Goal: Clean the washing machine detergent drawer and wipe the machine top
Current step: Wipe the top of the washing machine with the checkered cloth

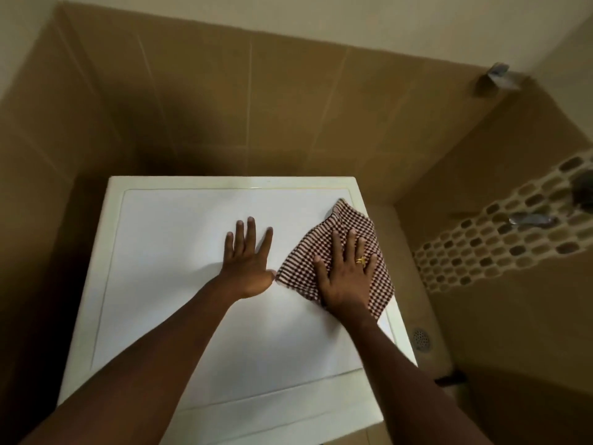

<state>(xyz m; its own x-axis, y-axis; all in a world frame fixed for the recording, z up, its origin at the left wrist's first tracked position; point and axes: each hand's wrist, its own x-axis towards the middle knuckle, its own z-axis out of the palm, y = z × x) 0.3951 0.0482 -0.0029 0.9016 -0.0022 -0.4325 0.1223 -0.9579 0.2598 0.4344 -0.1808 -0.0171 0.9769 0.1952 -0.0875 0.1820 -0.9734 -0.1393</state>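
Nothing legible: no text, label, brand, number or sign to be read on the machine top (179,316), the cloth (353,226) or the wall tiles (256,107).
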